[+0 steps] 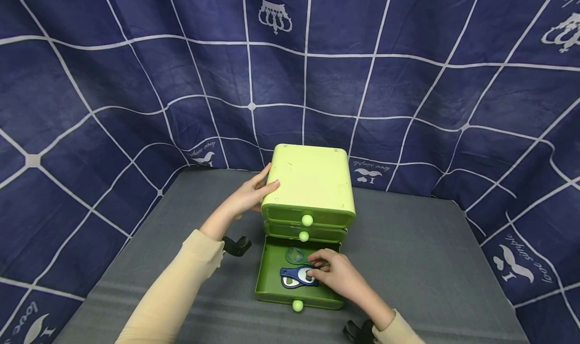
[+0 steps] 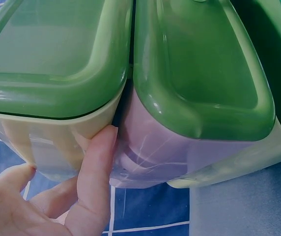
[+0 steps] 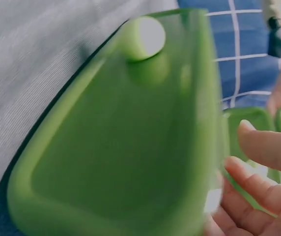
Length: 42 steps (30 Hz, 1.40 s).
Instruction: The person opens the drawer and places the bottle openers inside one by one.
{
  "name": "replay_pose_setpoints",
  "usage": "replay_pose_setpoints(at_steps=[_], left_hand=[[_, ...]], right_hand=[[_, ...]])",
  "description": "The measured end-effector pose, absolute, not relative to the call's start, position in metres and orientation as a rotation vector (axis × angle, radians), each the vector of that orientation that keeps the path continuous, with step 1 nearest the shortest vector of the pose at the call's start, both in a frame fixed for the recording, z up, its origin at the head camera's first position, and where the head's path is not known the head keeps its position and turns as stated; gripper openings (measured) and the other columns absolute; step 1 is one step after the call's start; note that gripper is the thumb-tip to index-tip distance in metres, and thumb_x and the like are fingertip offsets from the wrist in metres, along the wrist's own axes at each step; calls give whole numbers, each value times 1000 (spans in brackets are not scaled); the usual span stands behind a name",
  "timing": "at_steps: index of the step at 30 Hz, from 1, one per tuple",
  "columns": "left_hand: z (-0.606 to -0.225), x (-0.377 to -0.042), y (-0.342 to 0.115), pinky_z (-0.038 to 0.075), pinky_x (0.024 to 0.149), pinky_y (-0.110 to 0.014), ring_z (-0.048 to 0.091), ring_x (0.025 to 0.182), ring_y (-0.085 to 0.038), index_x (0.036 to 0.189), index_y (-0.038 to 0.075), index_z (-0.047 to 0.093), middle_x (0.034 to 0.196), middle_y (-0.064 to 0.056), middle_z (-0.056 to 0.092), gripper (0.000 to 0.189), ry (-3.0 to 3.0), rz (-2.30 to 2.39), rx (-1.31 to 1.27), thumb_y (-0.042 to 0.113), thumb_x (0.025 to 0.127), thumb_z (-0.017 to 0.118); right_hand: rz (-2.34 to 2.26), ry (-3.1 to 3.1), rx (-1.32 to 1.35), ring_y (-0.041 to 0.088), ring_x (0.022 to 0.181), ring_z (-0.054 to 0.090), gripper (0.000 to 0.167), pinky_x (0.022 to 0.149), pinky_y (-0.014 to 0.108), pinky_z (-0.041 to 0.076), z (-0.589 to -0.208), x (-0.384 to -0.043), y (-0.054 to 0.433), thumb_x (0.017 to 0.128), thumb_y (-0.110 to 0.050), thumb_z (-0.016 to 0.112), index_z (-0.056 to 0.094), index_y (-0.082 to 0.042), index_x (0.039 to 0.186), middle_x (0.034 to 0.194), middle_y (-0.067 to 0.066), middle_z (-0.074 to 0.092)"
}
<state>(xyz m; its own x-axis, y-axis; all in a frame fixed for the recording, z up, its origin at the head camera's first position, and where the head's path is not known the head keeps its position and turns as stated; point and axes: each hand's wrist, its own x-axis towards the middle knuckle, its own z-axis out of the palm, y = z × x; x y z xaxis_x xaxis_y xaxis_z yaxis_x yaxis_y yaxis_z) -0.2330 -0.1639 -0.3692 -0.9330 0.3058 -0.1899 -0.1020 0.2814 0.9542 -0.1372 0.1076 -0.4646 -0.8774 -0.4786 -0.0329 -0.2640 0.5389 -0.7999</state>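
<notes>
A small drawer cabinet (image 1: 310,178) with a pale yellow top and green drawer fronts stands on the grey surface. My left hand (image 1: 246,195) rests against its left side, thumb on the top edge; in the left wrist view the fingers touch the side wall. The bottom drawer (image 1: 272,288) is pulled out. Inside lie blue-and-white flat tools (image 1: 290,272), like bottle openers, overlapping, and a green round-ended one (image 1: 296,256) behind them. Over the drawer's right part is my right hand (image 1: 337,273), fingertips at these tools. In the right wrist view its thumb and fingers are apart.
The middle drawer (image 1: 290,232) sticks out slightly below the top drawer (image 1: 283,214). Round pale green knobs (image 1: 297,305) project from the fronts. Blue cloth (image 1: 340,82) with white lines hangs behind and at both sides of the grey surface (image 1: 421,263).
</notes>
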Motion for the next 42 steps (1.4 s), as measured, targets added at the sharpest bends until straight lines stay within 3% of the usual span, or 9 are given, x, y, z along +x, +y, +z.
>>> replay_pose_setpoints(at_steps=[3, 9, 18, 23, 32, 42], left_hand=[[-370, -234, -164, 58, 84, -48, 72, 94, -26, 158, 38, 0, 161, -16, 28, 77, 2218, 1692, 197, 47, 101, 52], [-370, -235, -165, 58, 84, -47, 71, 95, -26, 158, 39, 0, 161, -16, 27, 77, 2215, 1689, 213, 48, 101, 51], [-370, -235, -164, 59, 81, -44, 68, 105, -27, 158, 39, 0, 162, -13, 25, 77, 2218, 1685, 209, 47, 101, 51], [-370, -235, -164, 58, 83, -47, 68, 104, -27, 158, 39, 0, 162, -13, 26, 77, 2215, 1691, 202, 47, 101, 51], [-371, -235, -165, 59, 81, -45, 67, 107, -29, 158, 39, 0, 162, -13, 25, 77, 2226, 1687, 202, 47, 101, 51], [-371, -234, -164, 58, 82, -47, 68, 104, -26, 158, 39, 1, 161, -14, 29, 76, 2230, 1685, 194, 47, 101, 51]], right_hand=[[-1367, 2433, -615, 25, 97, 68, 28, 75, 21, 56, -456, -132, 109, 91, -15, 72, 68, 1, 114, 110, 15, 68], [-1540, 2170, -580, 5, 83, 66, 32, 71, 19, 55, -447, -113, 109, 91, -14, 71, 66, 7, 114, 105, 21, 70], [-1633, 1768, -584, 4, 82, 67, 33, 71, 19, 56, -463, -86, 104, 93, -9, 67, 61, 15, 115, 102, 33, 67], [-1586, 1712, -607, 1, 79, 65, 32, 70, 19, 55, -471, -75, 102, 95, -10, 65, 61, 15, 115, 99, 33, 67], [-1545, 1542, -435, 2, 81, 64, 36, 71, 14, 51, -506, -64, 98, 99, -17, 61, 61, 15, 114, 98, 9, 74], [-1651, 1507, -247, 2, 76, 67, 36, 70, 16, 56, -527, -65, 92, 101, -25, 57, 60, 8, 114, 94, 3, 73]])
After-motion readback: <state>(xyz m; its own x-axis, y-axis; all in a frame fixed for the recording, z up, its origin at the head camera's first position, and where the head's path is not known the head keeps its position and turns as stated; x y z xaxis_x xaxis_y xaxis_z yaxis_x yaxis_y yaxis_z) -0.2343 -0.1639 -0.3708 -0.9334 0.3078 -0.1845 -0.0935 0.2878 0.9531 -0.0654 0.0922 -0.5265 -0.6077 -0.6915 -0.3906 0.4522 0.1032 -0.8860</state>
